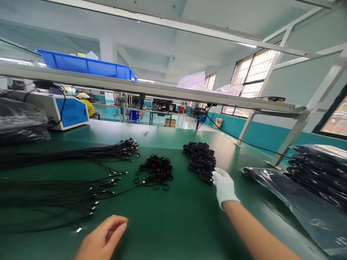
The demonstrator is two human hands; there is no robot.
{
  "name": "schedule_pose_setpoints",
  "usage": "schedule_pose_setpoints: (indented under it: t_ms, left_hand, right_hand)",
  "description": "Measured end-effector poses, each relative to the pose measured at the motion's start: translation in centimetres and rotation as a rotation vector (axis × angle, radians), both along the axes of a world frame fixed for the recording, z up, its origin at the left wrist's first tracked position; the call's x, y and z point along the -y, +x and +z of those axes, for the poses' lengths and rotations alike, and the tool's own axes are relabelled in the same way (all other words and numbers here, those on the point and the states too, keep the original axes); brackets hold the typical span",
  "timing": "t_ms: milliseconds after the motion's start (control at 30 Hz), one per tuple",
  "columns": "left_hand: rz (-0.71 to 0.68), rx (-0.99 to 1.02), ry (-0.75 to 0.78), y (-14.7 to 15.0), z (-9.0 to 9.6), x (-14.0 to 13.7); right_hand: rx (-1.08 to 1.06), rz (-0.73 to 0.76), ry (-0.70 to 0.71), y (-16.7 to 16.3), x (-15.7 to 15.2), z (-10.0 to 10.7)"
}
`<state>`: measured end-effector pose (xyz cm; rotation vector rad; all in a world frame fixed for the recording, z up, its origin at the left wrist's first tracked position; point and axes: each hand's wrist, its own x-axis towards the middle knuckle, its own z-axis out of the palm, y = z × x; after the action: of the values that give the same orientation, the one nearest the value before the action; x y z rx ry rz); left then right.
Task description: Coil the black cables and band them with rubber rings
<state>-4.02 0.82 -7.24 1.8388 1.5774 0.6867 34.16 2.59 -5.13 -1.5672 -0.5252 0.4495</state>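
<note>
My right hand (223, 186), in a white glove, has its fingers closed on a coiled black cable (206, 176) at the near edge of a pile of coiled cables (200, 155). Its fingertips are partly hidden against the coil. Low in the picture, my bare left hand (104, 236) hovers over the green table, thumb and forefinger tips brought together; I see nothing between them. Ahead of it are loose black cables (62, 195) with pale metal plugs. Between the hands, farther back, lies a heap of small black rings (158, 168), several of them scattered beside it.
A thicker cable bundle (103, 151) lies at the back left, near a blue and white machine (70, 112) and a plastic bag (21, 121). Bagged black goods (320, 177) are stacked at right. Overhead, a shelf (162, 88) carries a blue tray (86, 66).
</note>
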Motion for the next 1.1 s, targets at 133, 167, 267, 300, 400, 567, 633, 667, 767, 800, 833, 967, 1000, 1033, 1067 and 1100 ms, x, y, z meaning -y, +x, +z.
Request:
schedule_pose_setpoints:
  t_ms: [133, 167, 267, 300, 400, 567, 633, 667, 767, 800, 833, 967, 1000, 1033, 1067, 1100]
  left_hand:
    - [-0.025, 0.063, 0.052, 0.9, 0.7, 0.8]
    - [-0.026, 0.070, 0.078, 1.1, 0.8, 1.1]
    - [0.032, 0.032, 0.130, 1.4, 1.0, 1.9]
    - [0.059, 0.006, 0.142, 1.3, 1.1, 2.1]
    - [0.131, -0.097, 0.176, 0.0, 1.8, 2.0]
    - [0.294, -0.340, 0.176, -6.4, 3.6, -1.5]
    - [0.369, -0.441, 0.143, -9.5, 4.1, -3.5]
    - [0.402, -0.488, 0.126, -10.9, 4.2, -4.5]
    - [0.444, -0.611, 0.115, -13.2, 4.3, -6.5]
    - [0.434, -0.647, 0.129, -13.4, 4.2, -6.9]
    - [0.413, -0.681, 0.149, -13.3, 4.1, -7.4]
    - [0.280, -0.784, 0.227, -12.0, 3.5, -8.9]
    - [0.246, -0.801, 0.236, -11.8, 3.4, -9.4]
    - [0.216, -0.816, 0.241, -11.7, 3.3, -9.8]
    - [0.189, -0.825, 0.246, -11.7, 3.3, -10.1]
    - [0.167, -0.831, 0.254, -11.8, 3.4, -10.4]
  right_hand:
    - [0.015, 0.288, 0.092, -9.4, 0.0, 2.3]
    - [0.004, 0.367, 0.103, -11.8, 0.3, 2.6]
    - [0.055, 0.570, 0.074, -18.1, 1.7, 2.1]
    - [0.096, 0.612, 0.056, -19.6, 2.2, 1.4]
    - [0.335, 0.783, -0.004, -22.0, 3.1, -1.6]
    - [0.575, 0.886, -0.179, -21.5, 3.3, -4.5]
    - [0.611, 0.914, -0.184, -21.2, 3.3, -4.4]
    - [0.630, 0.921, -0.171, -21.2, 3.4, -4.3]
    - [0.672, 0.908, -0.133, -21.6, 3.5, -3.8]
    - [0.678, 0.906, -0.119, -21.7, 3.5, -3.6]
    - [0.684, 0.904, -0.104, -21.8, 3.5, -3.5]
    - [0.712, 0.904, -0.085, -21.9, 3.6, -3.4]
    - [0.720, 0.907, -0.094, -21.8, 3.6, -3.4]
    - [0.727, 0.911, -0.103, -21.7, 3.6, -3.5]
    - [0.731, 0.915, -0.110, -21.6, 3.7, -3.5]
    - [0.732, 0.918, -0.116, -21.6, 3.7, -3.5]
